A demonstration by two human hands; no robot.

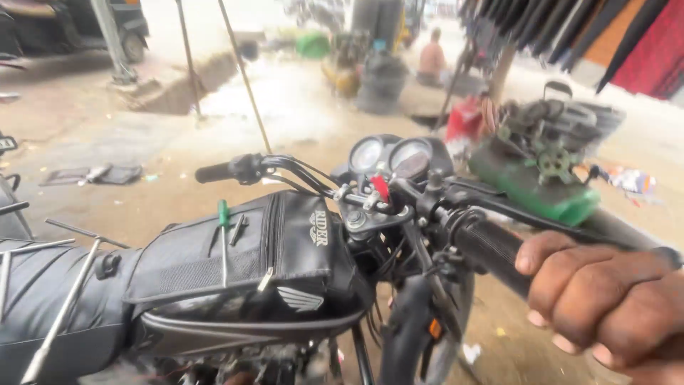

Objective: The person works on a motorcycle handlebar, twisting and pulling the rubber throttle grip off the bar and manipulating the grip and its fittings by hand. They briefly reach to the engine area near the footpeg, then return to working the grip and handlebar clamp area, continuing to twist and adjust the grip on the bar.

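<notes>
Head cam: right hand (605, 299) clenched round handlebar grip (491, 249); left hand unseen; white emblem (300, 299) on black tank cover (235, 249).

One motorcycle (271, 285), two round gauges (390, 157), one green-handled screwdriver (224, 239), two handlebar grips (214, 172).

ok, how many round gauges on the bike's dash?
2: left gauge and right gauge, side by side above the handlebar centre. Right hand grips the right handlebar grip; nothing appears hidden behind.
</notes>
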